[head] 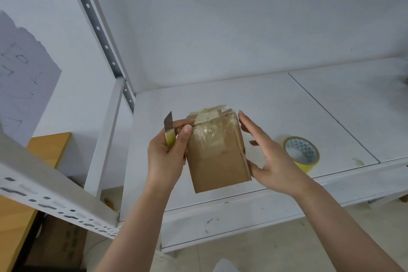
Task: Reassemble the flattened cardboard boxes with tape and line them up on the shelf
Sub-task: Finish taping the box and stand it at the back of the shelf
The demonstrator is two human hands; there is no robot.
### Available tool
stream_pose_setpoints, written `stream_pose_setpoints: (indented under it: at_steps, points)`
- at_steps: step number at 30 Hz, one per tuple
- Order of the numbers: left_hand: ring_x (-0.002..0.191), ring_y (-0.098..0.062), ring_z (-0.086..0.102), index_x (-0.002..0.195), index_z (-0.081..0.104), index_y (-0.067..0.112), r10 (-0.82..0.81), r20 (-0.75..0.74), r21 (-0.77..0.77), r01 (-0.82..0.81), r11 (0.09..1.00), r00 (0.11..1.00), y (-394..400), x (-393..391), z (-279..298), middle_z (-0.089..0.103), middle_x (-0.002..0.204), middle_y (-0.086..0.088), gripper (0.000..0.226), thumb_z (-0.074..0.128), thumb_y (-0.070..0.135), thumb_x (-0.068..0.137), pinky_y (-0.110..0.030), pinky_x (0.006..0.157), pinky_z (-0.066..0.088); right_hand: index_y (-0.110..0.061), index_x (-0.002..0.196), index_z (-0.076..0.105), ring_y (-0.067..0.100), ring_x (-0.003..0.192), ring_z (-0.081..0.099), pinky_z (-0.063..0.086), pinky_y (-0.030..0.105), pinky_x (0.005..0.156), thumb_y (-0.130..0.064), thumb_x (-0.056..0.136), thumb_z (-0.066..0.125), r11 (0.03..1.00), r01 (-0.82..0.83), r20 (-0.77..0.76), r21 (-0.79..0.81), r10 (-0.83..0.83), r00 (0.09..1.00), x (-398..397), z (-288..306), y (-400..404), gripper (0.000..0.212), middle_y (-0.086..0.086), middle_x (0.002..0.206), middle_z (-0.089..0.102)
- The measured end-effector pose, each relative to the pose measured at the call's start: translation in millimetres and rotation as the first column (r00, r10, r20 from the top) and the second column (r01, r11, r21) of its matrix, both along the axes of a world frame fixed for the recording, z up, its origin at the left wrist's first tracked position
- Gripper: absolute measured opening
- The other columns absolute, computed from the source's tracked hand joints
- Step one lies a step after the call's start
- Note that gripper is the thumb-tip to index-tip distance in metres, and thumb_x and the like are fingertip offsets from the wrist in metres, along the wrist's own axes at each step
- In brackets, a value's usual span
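Note:
A small brown cardboard box [217, 157], folded into shape with clear tape over its upper face and flaps, is held in the air above the white shelf [276, 99]. My left hand [165, 157] grips a yellow-handled utility knife [169, 130], blade up, with its thumb pressed on the box's upper left edge. My right hand [271, 154] lies against the box's right side with straight fingers, thumb under the lower right corner. A roll of yellow tape [302, 154] lies flat on the shelf just right of my right hand.
The shelf's perforated white upright [99, 31] rises at the left, and a second perforated beam [55, 201] crosses the lower left. A wooden desk [49, 150] stands beyond it, with a cardboard carton [59, 247] on the floor. A white wall backs the shelf.

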State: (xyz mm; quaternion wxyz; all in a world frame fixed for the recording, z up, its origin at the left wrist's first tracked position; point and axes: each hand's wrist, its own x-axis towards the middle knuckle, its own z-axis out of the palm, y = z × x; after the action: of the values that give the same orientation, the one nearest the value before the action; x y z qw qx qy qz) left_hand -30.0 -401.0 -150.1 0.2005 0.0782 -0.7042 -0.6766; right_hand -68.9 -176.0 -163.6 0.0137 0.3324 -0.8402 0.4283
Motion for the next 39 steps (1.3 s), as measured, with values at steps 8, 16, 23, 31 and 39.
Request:
stream_pose_setpoints:
  at_steps: [8,16,23,31,39]
  points:
    - [0.05,-0.008,0.046,0.094,0.076,0.021,-0.045,0.025,0.072,0.043,0.996,0.999,1,-4,4,0.06,0.064,0.003,0.02,0.06,0.033,0.095,-0.02,0.043,0.039,-0.055,0.148,-0.009,-0.021,0.135,0.019,0.024,-0.001,0.1,-0.027,0.068,0.088,0.999,0.01,-0.014,0.052,-0.009,1.0,-4,6,-5,0.128,-0.048,0.147,0.01]
    - [0.045,-0.011,0.039,0.066,0.063,0.022,-0.065,0.117,0.127,0.05,0.991,0.991,-19,-14,24,0.047,0.052,0.01,0.042,0.061,0.063,0.075,-0.021,0.04,0.034,-0.024,0.113,0.064,0.02,0.075,0.068,0.049,0.029,0.063,-0.013,0.087,0.062,0.908,0.392,-0.293,-0.146,-0.418,0.86,-6,6,-8,0.029,-0.011,0.089,0.071]
    - [0.073,-0.016,0.06,0.094,0.07,0.033,0.095,0.174,-0.112,-0.076,0.991,0.98,-21,-18,14,0.072,0.087,0.015,0.046,0.046,0.071,0.082,-0.028,0.068,0.049,-0.005,0.089,0.059,0.033,0.05,0.055,0.045,0.033,0.051,-0.024,0.088,0.068,0.789,0.609,-0.362,0.082,-0.546,0.756,-22,38,-12,0.021,-0.004,0.052,0.041]
    - [0.078,-0.009,0.062,0.08,0.064,0.033,0.13,0.372,-0.314,-0.007,0.95,0.919,-22,-11,-35,0.066,0.079,0.009,0.02,0.059,0.048,0.092,-0.02,0.06,0.04,-0.009,0.129,0.047,0.029,0.1,0.063,0.051,0.039,0.087,-0.043,0.092,0.061,0.772,0.452,0.23,0.448,-0.588,0.776,-44,19,-22,0.052,0.007,0.109,0.063]
    - [0.092,0.001,0.056,0.095,0.066,0.046,-0.106,0.434,-0.491,0.333,0.805,0.895,1,-8,-44,0.058,0.099,0.02,0.016,0.058,0.058,0.087,-0.014,0.072,0.038,-0.012,0.127,0.042,0.023,0.089,0.067,0.056,0.043,0.081,-0.051,0.089,0.059,0.7,0.333,0.247,0.631,-0.589,0.77,-34,6,-10,0.057,0.004,0.101,0.067]
